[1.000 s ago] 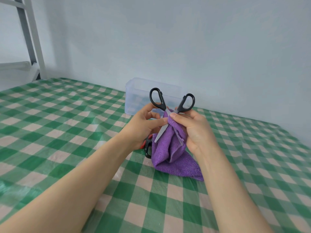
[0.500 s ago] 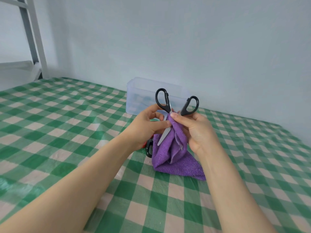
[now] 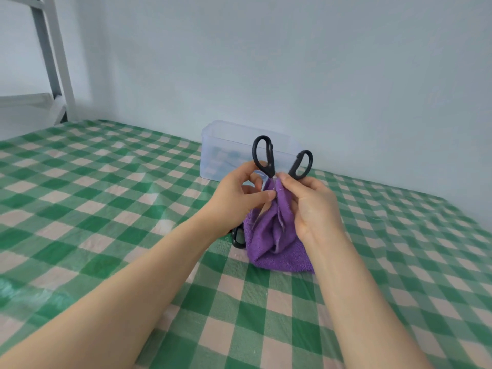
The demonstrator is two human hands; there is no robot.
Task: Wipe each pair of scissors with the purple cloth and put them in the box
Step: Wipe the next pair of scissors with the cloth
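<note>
Black-handled scissors (image 3: 269, 158) stand handles up and spread apart above the table, their blades wrapped in the purple cloth (image 3: 275, 235). My left hand (image 3: 239, 193) pinches the scissors just under the left handle loop. My right hand (image 3: 311, 206) grips the cloth around the blades. The cloth's lower end rests on the checked tablecloth. Another black handle (image 3: 237, 237) of a second pair peeks out behind the cloth, mostly hidden by my left wrist. The clear plastic box (image 3: 221, 145) stands behind, by the wall, with bluish items dimly seen inside.
The table wears a green and beige checked cloth (image 3: 106, 209) and runs up against a pale wall. A white and grey metal frame (image 3: 53, 57) rises at the far left corner.
The cloth has slid up over the blades, which no longer show. The scissors and both hands have drifted slightly right.
</note>
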